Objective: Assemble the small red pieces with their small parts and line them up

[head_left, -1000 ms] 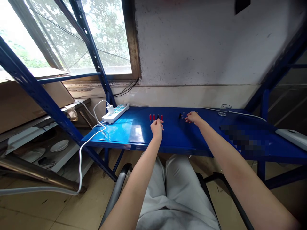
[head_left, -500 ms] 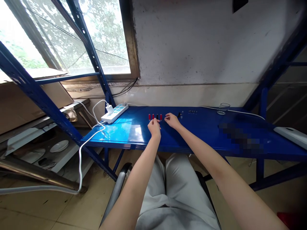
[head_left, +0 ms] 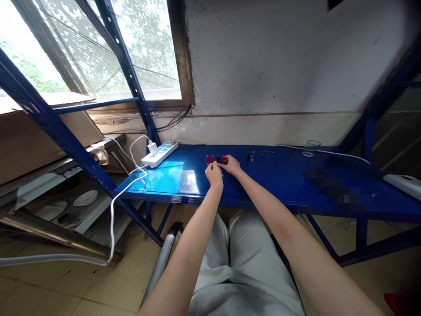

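On the blue tabletop, small upright pieces stand in a row: a red piece, another red one, a black piece and a further red piece. My left hand is closed in a pinch just in front of the row; what its fingertips hold is too small to name. My right hand reaches in from the right, fingers pinched beside the rightmost red piece, with something dark at the tips. The fingertips of both hands are close together.
A black piece with small clear bits lies to the right, then several tiny metal parts. A glass cup stands farther right. At the left are a white power strip and its cable; blue frame posts rise beside the table.
My right hand has moved left, from apart to close beside my left hand and the rightmost red piece. Its fingers have drawn together. The view has shifted slightly.
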A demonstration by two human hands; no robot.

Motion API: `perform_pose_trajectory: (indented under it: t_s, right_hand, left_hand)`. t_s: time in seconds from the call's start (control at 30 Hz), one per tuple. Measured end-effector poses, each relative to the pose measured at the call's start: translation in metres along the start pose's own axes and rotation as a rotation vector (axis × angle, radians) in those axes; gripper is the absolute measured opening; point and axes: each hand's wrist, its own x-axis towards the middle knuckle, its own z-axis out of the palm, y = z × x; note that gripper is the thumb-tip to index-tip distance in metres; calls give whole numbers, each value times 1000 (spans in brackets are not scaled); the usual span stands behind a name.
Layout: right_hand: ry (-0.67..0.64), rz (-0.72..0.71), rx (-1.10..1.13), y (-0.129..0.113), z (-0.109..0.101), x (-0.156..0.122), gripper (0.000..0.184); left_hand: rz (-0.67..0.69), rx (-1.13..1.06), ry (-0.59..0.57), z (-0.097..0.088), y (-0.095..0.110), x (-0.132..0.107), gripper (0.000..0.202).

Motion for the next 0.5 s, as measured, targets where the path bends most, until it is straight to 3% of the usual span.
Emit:
perform_pose_trajectory:
  t_s: [0.3,0.5]
  right_hand:
    - [39,0,-44,-6,0,-5,14]
    - [99,-119,33,2,-14,-14,17]
  left_hand:
    - [-16,2,-8,-1,1,0,31]
    - [33,27,-72,1,-2,0,31]
